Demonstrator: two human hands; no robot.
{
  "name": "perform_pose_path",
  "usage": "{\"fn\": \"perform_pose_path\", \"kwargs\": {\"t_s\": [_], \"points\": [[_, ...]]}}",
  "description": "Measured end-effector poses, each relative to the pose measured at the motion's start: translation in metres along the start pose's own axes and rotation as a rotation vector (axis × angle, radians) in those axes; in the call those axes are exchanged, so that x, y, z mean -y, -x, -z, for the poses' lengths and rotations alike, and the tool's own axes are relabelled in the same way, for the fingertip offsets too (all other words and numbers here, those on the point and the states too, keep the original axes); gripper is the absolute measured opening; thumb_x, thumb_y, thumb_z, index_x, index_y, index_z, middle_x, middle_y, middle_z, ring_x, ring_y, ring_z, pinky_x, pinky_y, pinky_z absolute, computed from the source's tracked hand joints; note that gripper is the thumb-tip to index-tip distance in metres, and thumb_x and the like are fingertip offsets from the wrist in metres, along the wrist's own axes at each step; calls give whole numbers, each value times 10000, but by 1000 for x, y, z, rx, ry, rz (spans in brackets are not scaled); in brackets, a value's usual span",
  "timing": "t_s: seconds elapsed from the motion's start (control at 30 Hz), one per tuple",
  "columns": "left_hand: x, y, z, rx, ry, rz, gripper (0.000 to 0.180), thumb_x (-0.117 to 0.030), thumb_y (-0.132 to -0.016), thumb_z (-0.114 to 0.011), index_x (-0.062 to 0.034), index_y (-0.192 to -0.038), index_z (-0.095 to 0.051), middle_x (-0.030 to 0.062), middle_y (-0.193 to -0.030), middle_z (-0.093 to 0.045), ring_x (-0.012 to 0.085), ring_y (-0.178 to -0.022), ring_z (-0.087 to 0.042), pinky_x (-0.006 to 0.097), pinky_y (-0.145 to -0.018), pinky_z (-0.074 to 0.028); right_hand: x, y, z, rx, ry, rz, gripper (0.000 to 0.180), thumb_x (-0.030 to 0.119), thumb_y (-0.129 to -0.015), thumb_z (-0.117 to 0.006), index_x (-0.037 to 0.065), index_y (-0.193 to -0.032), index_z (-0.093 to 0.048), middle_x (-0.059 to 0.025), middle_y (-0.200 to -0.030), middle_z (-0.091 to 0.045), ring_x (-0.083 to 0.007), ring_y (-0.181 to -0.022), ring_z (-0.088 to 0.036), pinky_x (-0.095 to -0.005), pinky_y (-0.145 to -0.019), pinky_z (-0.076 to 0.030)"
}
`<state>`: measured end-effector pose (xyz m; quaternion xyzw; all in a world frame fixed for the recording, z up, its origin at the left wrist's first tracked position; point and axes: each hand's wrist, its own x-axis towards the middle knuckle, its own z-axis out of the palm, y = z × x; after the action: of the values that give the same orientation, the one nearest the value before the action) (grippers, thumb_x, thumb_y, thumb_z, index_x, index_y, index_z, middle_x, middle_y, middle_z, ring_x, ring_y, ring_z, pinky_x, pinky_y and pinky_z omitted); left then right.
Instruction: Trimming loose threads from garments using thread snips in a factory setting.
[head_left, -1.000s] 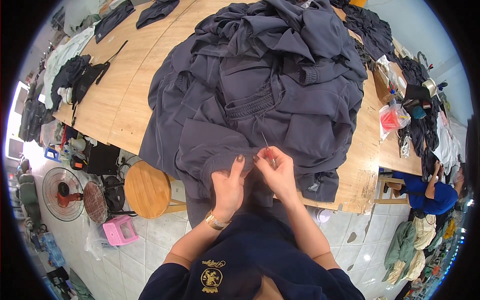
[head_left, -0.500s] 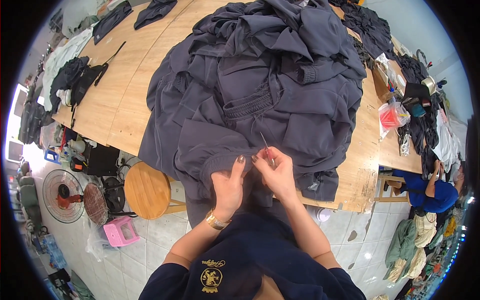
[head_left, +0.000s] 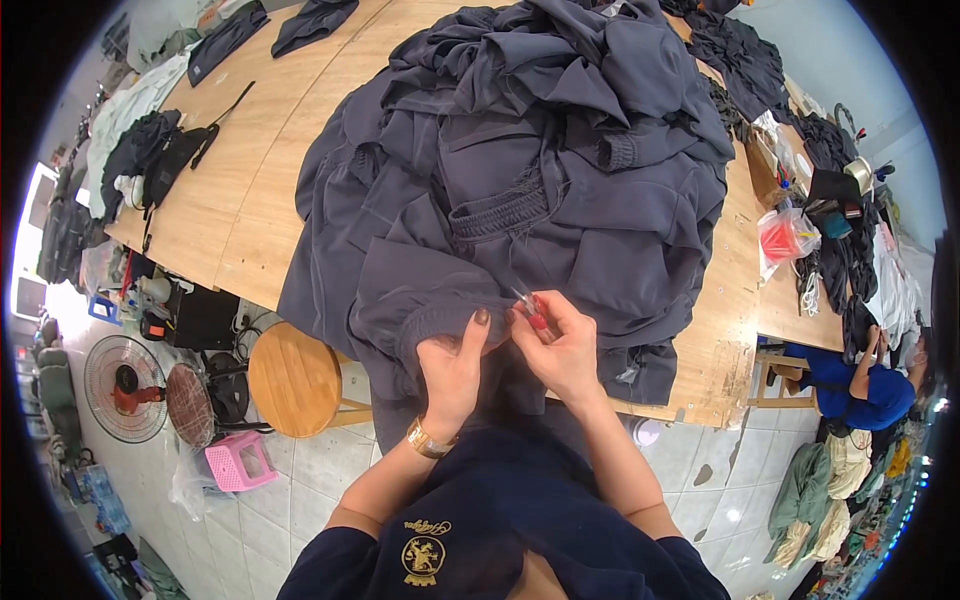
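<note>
My left hand [head_left: 454, 362] is closed on the elastic-gathered edge of a dark grey garment [head_left: 415, 275], thumb on top and fingers under the cloth. In my right hand [head_left: 562, 350] are small red-handled thread snips [head_left: 532, 308], their pointed metal blades aimed up and away from me. The snips sit just right of the gathered edge, close to my left thumb. A large heap of similar dark grey garments [head_left: 640, 230] spreads over the table in front of both hands. Another gathered elastic band [head_left: 497, 215] shows in the middle of the heap.
The wooden table [head_left: 260, 190] carries a black strapped bag [head_left: 172, 170] at left and a clear bag with red contents [head_left: 785, 235] at right. A round stool [head_left: 294, 380], pink stool [head_left: 240, 462] and fan [head_left: 127, 388] stand left. A person in blue [head_left: 865, 385] sits far right.
My right hand has turned slightly, so more of the red snips shows and the blades sit lower, nearer the cloth edge. My left hand keeps its hold on the garment.
</note>
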<state>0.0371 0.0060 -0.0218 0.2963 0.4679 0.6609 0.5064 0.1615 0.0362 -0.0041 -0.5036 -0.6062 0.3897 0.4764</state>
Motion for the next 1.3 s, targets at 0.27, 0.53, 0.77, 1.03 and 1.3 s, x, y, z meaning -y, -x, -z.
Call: {"fn": "perform_pose_path", "kwargs": {"t_s": [0.27,0.53,0.77,1.03,1.3], "points": [[-6,1,-4,42,99,32,165,-83,-913,-573,73,-963,-596,100,-936,-635,154,-809,-625,309,-708,-559,3,3,2,43,-91,-125,119,17,-784,-633,-6,-895,-597,15,-637,-552,3,-529,-419,-177,-479,-341],[-9,1,-1,70,81,8,169,-84,-913,-576,84,-919,-596,95,-900,-636,144,-797,-620,297,-690,-563,8,-4,13,210,159,210,250,20,-736,-668,8,-963,-565,-108,-703,-610,-228,-587,-626,-274,-538,-469],[-17,0,-3,97,96,59,206,-104,-923,-559,99,-900,-587,96,-901,-628,146,-792,-619,339,-684,-589,9,-10,18,351,61,51,158,-31,-786,-579,-18,-941,-550,-32,-719,-609,-69,-649,-577,-209,-588,-459],[-16,-2,-6,91,202,96,195,-103,-922,-562,88,-892,-584,68,-884,-605,125,-797,-585,368,-762,-576,4,3,10,16,-524,-479,55,52,-871,-595,26,-838,-561,78,-674,-519,32,-583,-379,-143,-509,-271],[-12,4,-11,58,188,85,161,-78,-921,-557,78,-913,-591,78,-932,-610,135,-843,-590,371,-798,-560,-4,4,0,27,-258,-241,97,88,-870,-631,26,-871,-556,56,-662,-522,15,-525,-417,-155,-452,-284]]}}
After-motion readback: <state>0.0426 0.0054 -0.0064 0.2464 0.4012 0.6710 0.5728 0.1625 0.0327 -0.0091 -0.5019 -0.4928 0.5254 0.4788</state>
